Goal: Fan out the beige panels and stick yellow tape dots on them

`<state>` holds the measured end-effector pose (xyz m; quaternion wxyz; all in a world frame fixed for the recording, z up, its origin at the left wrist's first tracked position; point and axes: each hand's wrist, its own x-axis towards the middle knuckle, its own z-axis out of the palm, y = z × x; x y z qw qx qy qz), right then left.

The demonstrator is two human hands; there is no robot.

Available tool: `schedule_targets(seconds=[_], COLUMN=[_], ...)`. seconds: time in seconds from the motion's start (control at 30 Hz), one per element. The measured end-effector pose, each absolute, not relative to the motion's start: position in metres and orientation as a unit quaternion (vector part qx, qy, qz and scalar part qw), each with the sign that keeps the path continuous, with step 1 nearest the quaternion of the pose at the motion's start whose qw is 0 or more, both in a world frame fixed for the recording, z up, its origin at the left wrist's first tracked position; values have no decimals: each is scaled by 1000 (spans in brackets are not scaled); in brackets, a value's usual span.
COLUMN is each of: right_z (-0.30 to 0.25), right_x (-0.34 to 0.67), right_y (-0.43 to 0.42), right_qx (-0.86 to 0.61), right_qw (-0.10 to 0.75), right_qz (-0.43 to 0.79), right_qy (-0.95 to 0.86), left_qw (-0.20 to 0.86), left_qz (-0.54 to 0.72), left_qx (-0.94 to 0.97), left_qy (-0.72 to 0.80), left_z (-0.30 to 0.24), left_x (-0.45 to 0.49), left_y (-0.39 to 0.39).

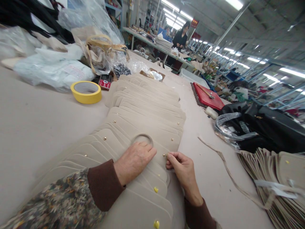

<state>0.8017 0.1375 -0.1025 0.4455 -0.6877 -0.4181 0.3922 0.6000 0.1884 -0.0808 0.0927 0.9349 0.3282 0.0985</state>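
Overlapping beige panels (140, 122) with rounded corners and small gold studs lie fanned in a long row before me. My left hand (137, 160) is over the middle of them, palm down, its fingers curled against a thin greyish-beige ring (144, 136), which looks like a roll of tape. Part of that ring is hidden beneath the hand. At the panels' right edge my right hand (179, 163) is closed in a pinch, fingertips beside a gold stud (164, 155). Whatever they pinch is too small to make out. Yellow bits (156, 190) cover studs on the nearest panels.
A yellow tape roll (86, 97) and a red phone (105, 82) lie left of the row. Plastic-wrapped bundles (54, 68) stand behind. On the right are a black bag (264, 124), a tied panel stack (269, 178), and a hammer (206, 91) on a red pad (212, 101).
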Motion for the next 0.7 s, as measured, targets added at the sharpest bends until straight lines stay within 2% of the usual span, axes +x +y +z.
schedule_targets(seconds=[0.13, 0.27, 0.47, 0.57, 0.7], right_z=[-101, -99, -101, -103, -106], right_x=[799, 797, 790, 792, 801], right_y=[135, 136, 139, 138, 132], right_qx=[-705, -702, -672, -697, -739], right_qw=[392, 328, 287, 289, 351], right_qz=[348, 231, 103, 112, 245], right_qy=[-479, -588, -674, -646, -520], left_qw=[98, 104, 103, 102, 110], left_qz=[101, 110, 111, 111, 110], left_qx=[936, 933, 934, 934, 933], left_qy=[324, 326, 323, 325, 325], left_z=[-81, -85, -84, -83, -84], left_x=[600, 600, 598, 598, 598], left_y=[189, 189, 188, 189, 188])
